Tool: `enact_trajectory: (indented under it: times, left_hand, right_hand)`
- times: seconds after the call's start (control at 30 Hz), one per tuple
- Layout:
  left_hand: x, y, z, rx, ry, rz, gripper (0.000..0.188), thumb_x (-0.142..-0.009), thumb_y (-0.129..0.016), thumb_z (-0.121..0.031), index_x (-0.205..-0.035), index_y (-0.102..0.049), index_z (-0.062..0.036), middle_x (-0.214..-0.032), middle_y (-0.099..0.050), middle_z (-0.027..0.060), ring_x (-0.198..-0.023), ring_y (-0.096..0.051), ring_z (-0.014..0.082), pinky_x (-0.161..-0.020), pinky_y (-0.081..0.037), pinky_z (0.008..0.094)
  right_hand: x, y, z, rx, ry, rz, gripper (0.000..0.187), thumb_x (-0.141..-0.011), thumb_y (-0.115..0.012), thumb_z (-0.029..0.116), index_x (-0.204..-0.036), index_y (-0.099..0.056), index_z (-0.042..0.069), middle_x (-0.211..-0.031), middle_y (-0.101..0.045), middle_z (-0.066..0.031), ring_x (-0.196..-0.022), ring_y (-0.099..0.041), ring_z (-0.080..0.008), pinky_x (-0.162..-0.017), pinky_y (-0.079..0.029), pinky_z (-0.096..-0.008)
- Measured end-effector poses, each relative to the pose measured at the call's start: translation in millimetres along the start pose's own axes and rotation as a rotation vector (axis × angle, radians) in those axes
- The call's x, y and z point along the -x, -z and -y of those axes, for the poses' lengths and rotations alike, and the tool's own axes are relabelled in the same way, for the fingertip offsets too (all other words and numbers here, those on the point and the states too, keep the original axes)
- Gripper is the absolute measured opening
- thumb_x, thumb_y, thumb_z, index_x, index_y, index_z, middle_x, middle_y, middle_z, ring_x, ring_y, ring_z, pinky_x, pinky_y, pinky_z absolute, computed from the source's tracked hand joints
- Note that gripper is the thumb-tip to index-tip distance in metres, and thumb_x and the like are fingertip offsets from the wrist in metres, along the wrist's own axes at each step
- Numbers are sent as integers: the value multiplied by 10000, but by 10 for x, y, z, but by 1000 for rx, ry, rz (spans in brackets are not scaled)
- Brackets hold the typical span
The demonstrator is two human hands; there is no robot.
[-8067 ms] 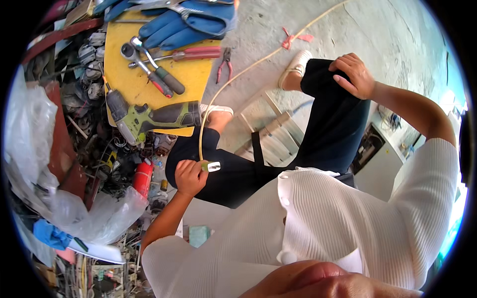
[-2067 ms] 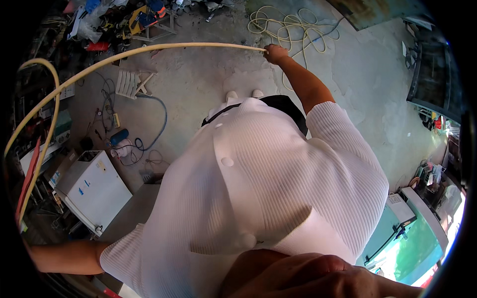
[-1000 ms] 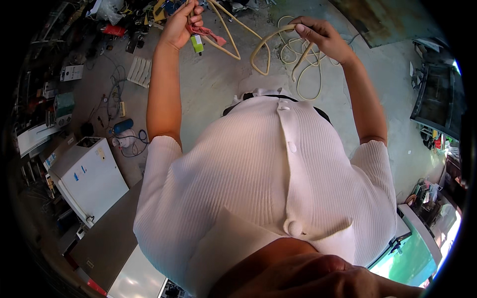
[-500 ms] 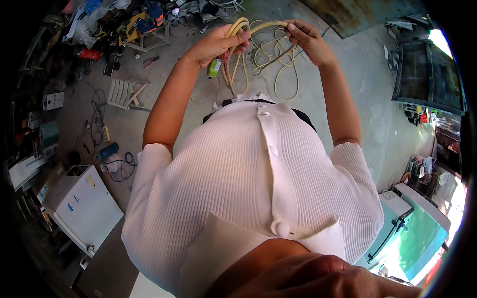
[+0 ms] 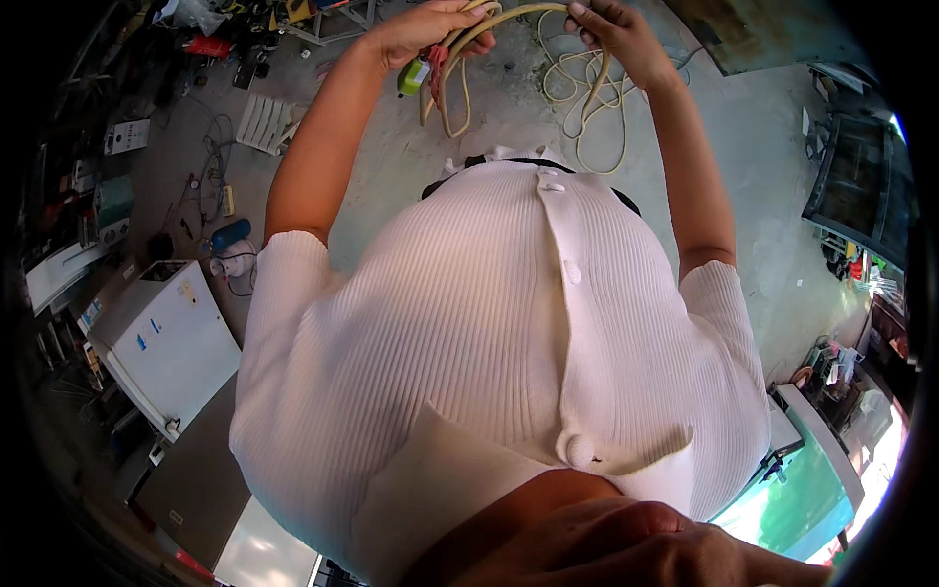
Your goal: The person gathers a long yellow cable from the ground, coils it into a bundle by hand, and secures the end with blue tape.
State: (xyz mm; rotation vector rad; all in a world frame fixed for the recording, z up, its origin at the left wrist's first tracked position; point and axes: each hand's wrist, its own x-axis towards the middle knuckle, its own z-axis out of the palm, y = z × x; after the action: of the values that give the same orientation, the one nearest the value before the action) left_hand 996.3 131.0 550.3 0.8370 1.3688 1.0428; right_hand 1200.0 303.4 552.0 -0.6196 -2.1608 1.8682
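Both my hands are raised at the top of the view, out in front of my body. My left hand (image 5: pixel 430 31) is closed around gathered loops of a yellow cable (image 5: pixel 528 12). Below that hand hang the loop ends, along with a bright green block-shaped piece (image 5: pixel 414 76) and a red piece (image 5: pixel 438 70) beside it. My right hand (image 5: pixel 626 41) pinches the same cable between thumb and fingers, and a stretch of it arcs across between the hands. More of the cable (image 5: pixel 624 147) lies in loose loops on the floor beneath my right hand.
A white folding slatted stool (image 5: pixel 262 123) and a blue cylinder (image 5: pixel 231 235) are on the concrete floor to the left. A white fridge-like cabinet (image 5: pixel 186 323) stands nearer. Dark framed panels (image 5: pixel 856 191) lean at the right, with a greenish glass sheet (image 5: pixel 817 479) closer.
Both hands have shifted up in the view, still holding the cable. The room appears shifted upward too. The loops under my left hand hang differently.
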Motion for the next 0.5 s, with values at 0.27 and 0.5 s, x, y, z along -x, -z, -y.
enact_trajectory:
  times: [0.27,0.5]
  left_hand:
    - [-8,71,16,-163,-57,1,377,-917,-510,-401,-1040,-562,-49,-693,-477,-65,-586,-452,32,-553,-419,170]
    - [58,-151,-266,-520,-213,-352,452,-782,-665,-474,-947,-610,-57,-581,-463,-51,-413,-393,37,-317,-321,228]
  right_hand:
    - [-174,-159,-11,-32,183,95,179,-921,-543,225,-905,-594,54,-744,-546,47,-655,-478,-57,-605,-398,-212]
    - [-149,-198,-429,63,271,107,241,-908,-560,280,-985,-619,60,-887,-628,-7,-759,-530,-73,-708,-440,-244]
